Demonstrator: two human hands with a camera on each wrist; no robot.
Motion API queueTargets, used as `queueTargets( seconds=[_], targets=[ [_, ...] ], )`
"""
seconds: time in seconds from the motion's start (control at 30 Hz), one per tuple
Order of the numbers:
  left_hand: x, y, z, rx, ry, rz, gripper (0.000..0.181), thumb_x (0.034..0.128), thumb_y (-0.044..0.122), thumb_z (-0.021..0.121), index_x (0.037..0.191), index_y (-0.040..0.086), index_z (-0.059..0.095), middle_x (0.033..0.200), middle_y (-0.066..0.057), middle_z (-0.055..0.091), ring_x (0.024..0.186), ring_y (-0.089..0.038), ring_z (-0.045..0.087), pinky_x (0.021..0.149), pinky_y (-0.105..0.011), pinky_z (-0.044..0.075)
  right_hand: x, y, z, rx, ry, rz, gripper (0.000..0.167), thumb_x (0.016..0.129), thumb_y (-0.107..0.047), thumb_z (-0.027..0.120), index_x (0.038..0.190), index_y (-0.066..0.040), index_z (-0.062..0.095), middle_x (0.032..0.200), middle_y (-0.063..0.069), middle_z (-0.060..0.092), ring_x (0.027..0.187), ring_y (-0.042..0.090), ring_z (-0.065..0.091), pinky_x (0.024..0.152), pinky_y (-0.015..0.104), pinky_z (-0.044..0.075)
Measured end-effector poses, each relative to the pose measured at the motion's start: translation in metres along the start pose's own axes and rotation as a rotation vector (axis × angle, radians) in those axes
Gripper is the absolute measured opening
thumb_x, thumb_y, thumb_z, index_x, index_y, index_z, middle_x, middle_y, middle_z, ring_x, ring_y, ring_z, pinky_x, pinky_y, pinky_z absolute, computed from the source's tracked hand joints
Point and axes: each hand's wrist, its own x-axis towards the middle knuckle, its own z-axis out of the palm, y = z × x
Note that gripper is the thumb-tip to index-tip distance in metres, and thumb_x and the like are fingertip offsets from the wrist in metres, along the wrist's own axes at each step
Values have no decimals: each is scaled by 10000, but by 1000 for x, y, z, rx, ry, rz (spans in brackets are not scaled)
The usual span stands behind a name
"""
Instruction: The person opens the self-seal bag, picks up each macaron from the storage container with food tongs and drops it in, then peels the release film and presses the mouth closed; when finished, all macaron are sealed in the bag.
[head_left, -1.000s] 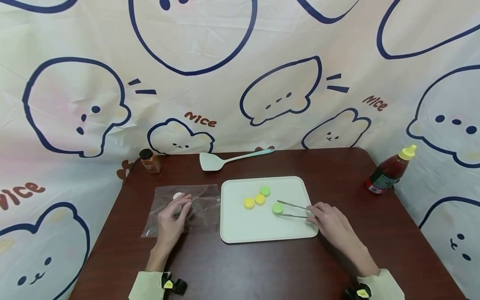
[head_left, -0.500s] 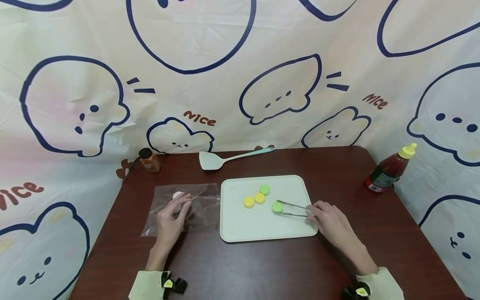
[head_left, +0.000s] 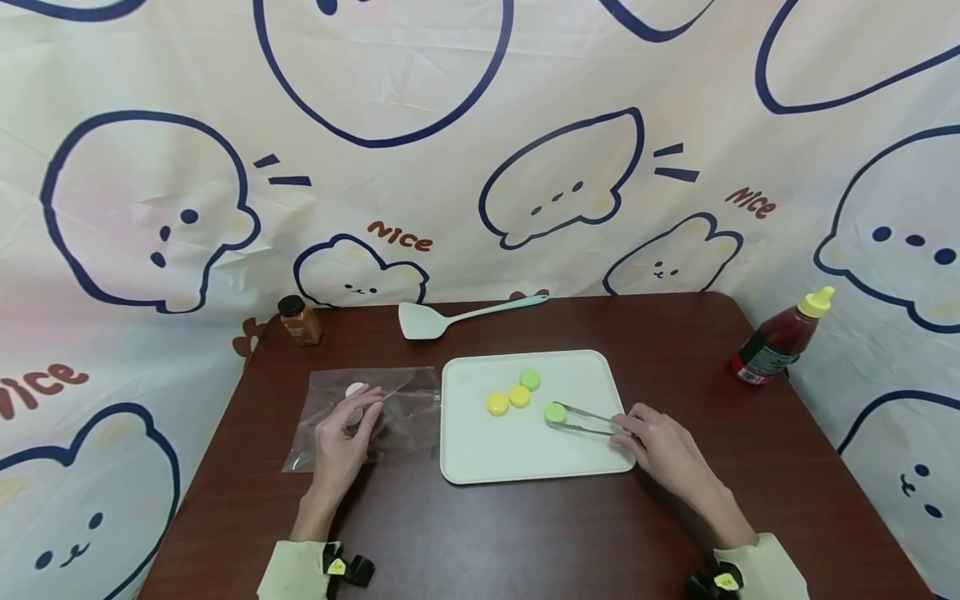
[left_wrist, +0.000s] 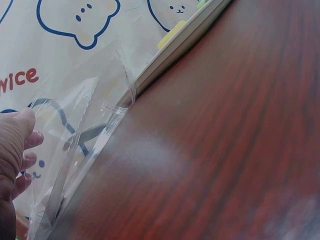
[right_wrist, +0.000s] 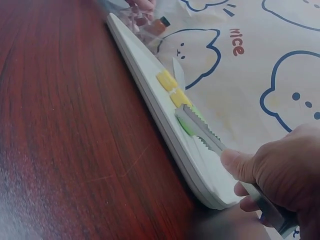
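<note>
My left hand (head_left: 343,437) pinches the upper film of a clear plastic bag (head_left: 412,417), lifting it off the table at the left; pale round pieces (head_left: 355,389) show in or behind the bag, partly hidden by my fingers. My right hand (head_left: 666,446) grips metal tongs (head_left: 588,430) over the right side of a white tray (head_left: 525,458). Between the serrated tong tips is a green macaron-like disc (head_left: 555,412), low over the tray; I cannot tell whether it still touches it. Two yellow discs (head_left: 498,404) and another green disc (head_left: 529,380) lie further back on the tray.
A pale green spatula (head_left: 423,322) lies behind the tray near the back edge. At the back left stands a small black-capped jar (head_left: 300,321). A red sauce bottle (head_left: 776,342) with a yellow cap stands at the right edge. Printed cloth hangs behind the table.
The tong arms have drawn closer together around the green disc. My left hand and the bag stay as they were.
</note>
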Motion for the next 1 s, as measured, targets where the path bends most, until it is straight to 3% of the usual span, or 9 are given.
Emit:
queueTargets(
  seconds=[0.4,0.63,1.0],
  targets=[
    [0,0,-2,-9,2,-4,242,924,-67,750,1097,97,789,1202,-112,763,1258,-358,649,1095,-175,447,4,-3,-3,53,-16,35,279,881,-215,860,1127,-104,789,921,-6,605,686,64,453,558,214,404],
    [0,1,-2,-6,2,-9,242,928,-57,750,1099,110,790,1199,-106,765,1247,-389,650,1094,-174,447,15,-8,-8,96,-26,46,278,891,-211,855,1140,-108,786,916,-17,586,705,80,465,555,210,407],
    [0,2,-1,-8,9,14,189,928,-69,744,1073,46,785,1184,-120,767,1212,-455,648,1107,-196,447,44,-26,-2,137,-8,-44,265,905,-243,836,1132,-115,792,911,-35,599,708,51,464,562,207,407]
  ],
)
